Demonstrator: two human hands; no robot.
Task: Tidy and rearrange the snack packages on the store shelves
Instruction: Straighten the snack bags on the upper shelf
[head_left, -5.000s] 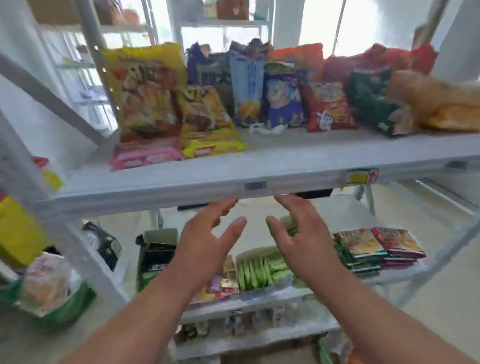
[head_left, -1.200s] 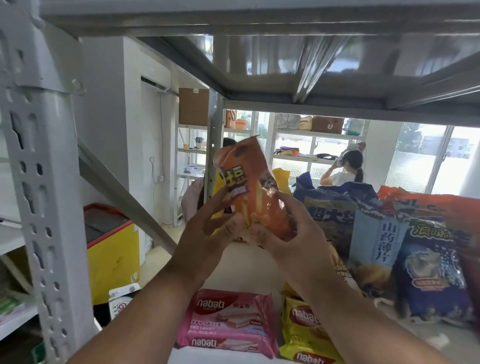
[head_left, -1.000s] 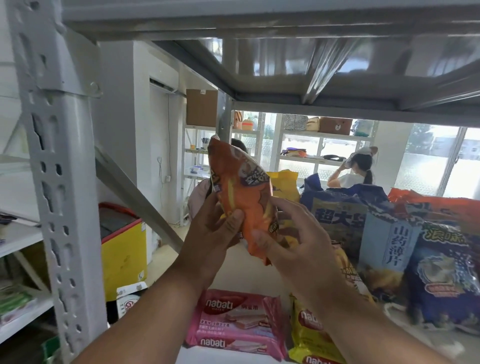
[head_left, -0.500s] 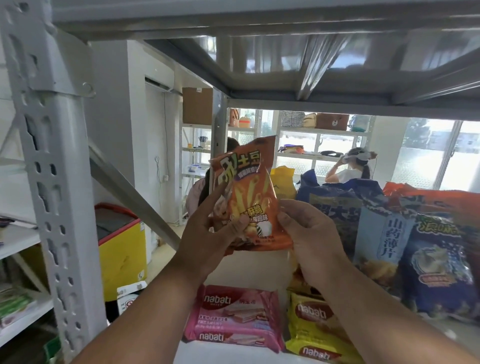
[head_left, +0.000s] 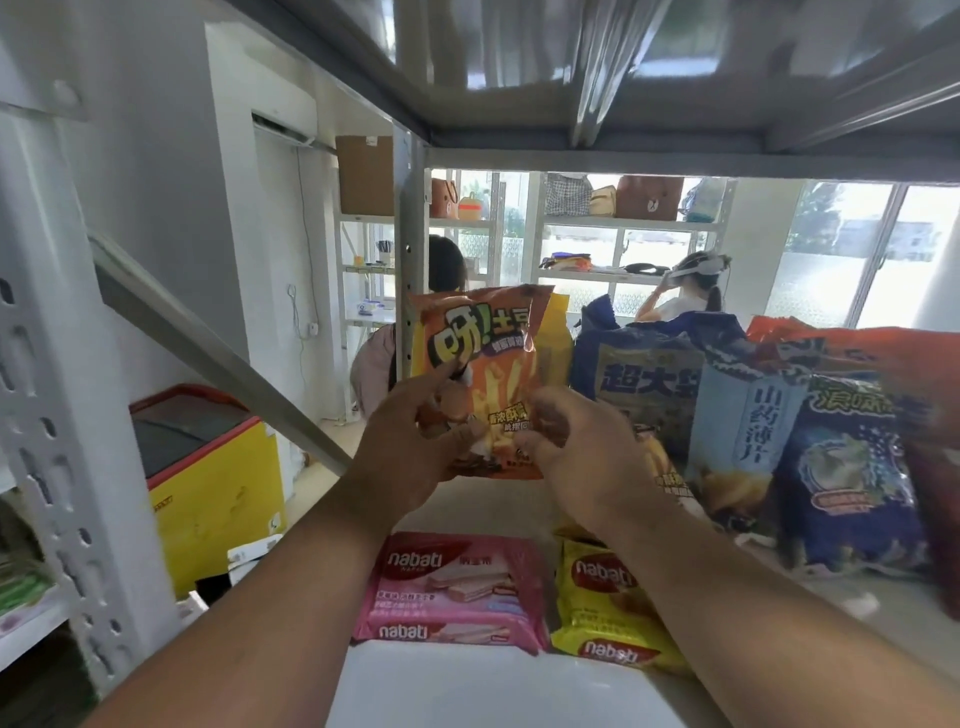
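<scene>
While I look in under the upper shelf board, I hold an orange snack bag (head_left: 480, 379) upright in front of me, above the white shelf (head_left: 483, 686). My left hand (head_left: 410, 441) grips the lower left part of this bag, with the thumb on its front. My right hand (head_left: 576, 447) pinches the lower right edge of the same bag, fingers curled around it. So both hands are closed on the orange snack bag, and its printed front faces me.

Below the orange snack bag, a pink wafer pack (head_left: 454, 592) lies flat on the shelf. Just to the right of the pink pack lies a yellow wafer pack (head_left: 605, 608), partly under my right forearm. To the right of the orange snack bag stand a dark blue bag (head_left: 639, 374), a light blue bag (head_left: 748, 415) and another blue bag (head_left: 852, 467), all close together. Behind the orange snack bag a yellow bag (head_left: 558, 338) shows a little.

Far to the left of the orange snack bag, outside the shelf, stands a yellow freezer chest (head_left: 208, 467).
</scene>
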